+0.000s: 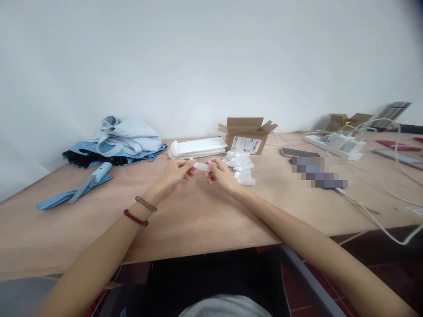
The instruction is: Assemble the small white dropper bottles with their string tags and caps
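Note:
Between my two hands is a small translucent white plastic bottle (202, 167), held level above the table. My left hand (180, 171) pinches its left end, where a narrow tip or cap shows. At the right end, the fingers of my right hand (220, 174) close round the body. Just beyond my right hand lies a group of several similar white bottles (243, 165) on their sides, with thin needle-like tips pointing left. My right hand partly hides them. Too little detail shows to tell whether the held bottle's cap is on.
Behind my hands are a stack of white flat packs (198, 147) and an open cardboard box (246, 136). A blue umbrella (95, 174) and pale cloth bag (132, 134) lie left. Rightward are a phone (299, 152), a power strip (337, 144) and loose white cables (380, 224).

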The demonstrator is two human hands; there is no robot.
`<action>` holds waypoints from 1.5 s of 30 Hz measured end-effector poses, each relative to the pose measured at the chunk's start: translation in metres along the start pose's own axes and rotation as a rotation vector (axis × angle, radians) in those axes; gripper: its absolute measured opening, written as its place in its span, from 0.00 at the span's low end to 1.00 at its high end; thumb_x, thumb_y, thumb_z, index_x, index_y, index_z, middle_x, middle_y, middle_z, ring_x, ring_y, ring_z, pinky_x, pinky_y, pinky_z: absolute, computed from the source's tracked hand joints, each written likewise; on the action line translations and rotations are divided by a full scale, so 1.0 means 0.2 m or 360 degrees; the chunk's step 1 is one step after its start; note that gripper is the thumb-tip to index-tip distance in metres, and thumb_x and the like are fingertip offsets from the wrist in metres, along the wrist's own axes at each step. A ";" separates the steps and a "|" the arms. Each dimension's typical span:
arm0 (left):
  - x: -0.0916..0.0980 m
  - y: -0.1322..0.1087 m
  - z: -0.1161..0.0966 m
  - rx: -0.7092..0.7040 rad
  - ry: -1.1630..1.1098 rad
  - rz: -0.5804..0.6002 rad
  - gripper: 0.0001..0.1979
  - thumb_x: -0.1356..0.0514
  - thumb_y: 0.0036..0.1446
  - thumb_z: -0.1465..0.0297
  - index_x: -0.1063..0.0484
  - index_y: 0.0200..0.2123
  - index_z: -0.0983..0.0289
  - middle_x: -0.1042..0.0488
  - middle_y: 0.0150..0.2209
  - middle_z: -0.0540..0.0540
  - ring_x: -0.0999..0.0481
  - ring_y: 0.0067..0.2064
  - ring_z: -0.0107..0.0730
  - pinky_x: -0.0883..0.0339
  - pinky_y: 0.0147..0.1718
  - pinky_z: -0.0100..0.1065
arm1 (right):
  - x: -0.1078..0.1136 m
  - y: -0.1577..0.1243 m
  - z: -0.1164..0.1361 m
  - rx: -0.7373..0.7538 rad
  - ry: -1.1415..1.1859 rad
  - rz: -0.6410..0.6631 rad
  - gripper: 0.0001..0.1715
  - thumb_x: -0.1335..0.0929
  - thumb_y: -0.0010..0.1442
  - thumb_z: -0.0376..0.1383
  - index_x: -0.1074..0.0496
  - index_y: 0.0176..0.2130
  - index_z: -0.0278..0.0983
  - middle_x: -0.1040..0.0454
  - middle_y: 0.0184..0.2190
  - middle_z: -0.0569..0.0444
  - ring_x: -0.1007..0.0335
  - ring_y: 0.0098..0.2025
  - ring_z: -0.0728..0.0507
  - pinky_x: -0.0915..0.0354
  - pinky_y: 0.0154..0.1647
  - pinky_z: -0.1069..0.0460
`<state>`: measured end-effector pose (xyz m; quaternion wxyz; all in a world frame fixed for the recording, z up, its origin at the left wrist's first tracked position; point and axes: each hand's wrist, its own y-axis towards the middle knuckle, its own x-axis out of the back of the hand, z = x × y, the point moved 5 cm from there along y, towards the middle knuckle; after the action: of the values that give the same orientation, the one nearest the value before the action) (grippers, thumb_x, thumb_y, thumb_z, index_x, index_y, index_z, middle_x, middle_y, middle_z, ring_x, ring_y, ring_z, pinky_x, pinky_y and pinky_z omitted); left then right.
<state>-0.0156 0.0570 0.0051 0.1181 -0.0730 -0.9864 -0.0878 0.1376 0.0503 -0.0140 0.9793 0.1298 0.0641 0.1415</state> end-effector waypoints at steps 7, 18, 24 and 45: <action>-0.02 0.00 -0.04 -0.0206 0.0054 0.0223 0.16 0.35 0.48 0.58 0.23 0.35 0.64 0.22 0.35 0.58 0.25 0.36 0.33 0.30 0.32 0.30 | 0.02 0.01 -0.01 -0.0068 0.0010 -0.0030 0.15 0.38 0.59 0.48 0.44 0.35 0.39 0.35 0.16 0.65 0.42 0.14 0.53 0.44 0.17 0.57; 0.00 0.00 0.02 0.0093 -0.0045 0.0071 0.19 0.38 0.50 0.56 0.26 0.24 0.68 0.26 0.24 0.58 0.30 0.23 0.28 0.36 0.22 0.29 | 0.01 -0.04 0.08 0.0650 -0.1112 -0.0078 0.11 0.34 0.58 0.41 0.35 0.40 0.38 0.29 0.33 0.51 0.35 0.33 0.45 0.41 0.35 0.51; -0.05 -0.01 -0.02 -0.0128 -0.0031 0.0142 0.17 0.38 0.50 0.56 0.28 0.25 0.67 0.30 0.24 0.53 0.32 0.25 0.27 0.35 0.24 0.29 | 0.03 -0.03 0.09 0.0538 -0.1121 -0.0171 0.13 0.37 0.61 0.41 0.32 0.30 0.37 0.32 0.23 0.55 0.39 0.26 0.47 0.45 0.31 0.53; -0.04 0.01 0.00 -0.0025 0.0042 0.0112 0.21 0.43 0.53 0.53 0.29 0.23 0.66 0.32 0.22 0.53 0.32 0.23 0.28 0.37 0.20 0.28 | 0.01 -0.06 0.13 0.0501 -0.1159 -0.0159 0.18 0.41 0.63 0.41 0.35 0.26 0.37 0.38 0.20 0.58 0.43 0.24 0.48 0.48 0.29 0.54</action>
<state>-0.0070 0.0571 0.0029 0.1336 -0.1073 -0.9809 -0.0924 0.1467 0.0335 0.0081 0.9118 0.3167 -0.2601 0.0270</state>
